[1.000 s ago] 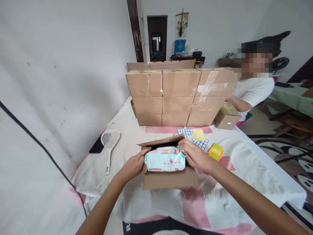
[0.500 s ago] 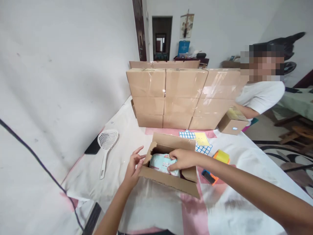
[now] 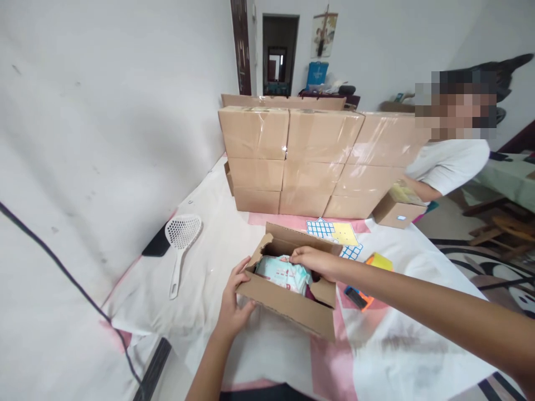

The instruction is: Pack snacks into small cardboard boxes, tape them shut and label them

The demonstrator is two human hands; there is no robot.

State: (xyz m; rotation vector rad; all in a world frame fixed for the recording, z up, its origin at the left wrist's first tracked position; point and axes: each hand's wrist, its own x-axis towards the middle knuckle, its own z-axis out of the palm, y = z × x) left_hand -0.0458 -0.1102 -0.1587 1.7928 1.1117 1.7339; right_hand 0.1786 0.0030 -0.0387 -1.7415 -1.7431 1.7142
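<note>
An open cardboard box stands on the cloth in front of me, its flaps spread. Inside it lies a soft light-green pack with red print, filling the left and middle part; something dark red shows at its right end. My left hand grips the box's left front corner, fingers along the side and thumb by the front flap. Reaching in from the right, my right hand has its fingers closed at the pack's upper far edge; the fingertips are partly hidden.
Stacked taped cartons form a wall behind the box. A white slotted skimmer lies left; a tape dispenser and patterned sheets lie right. A person in a white shirt is beside a small carton.
My right hand has shifted from the pack's right side to its far edge, and the pack sits a little tilted. My left hand has moved lower around the box corner. The view shifted slightly.
</note>
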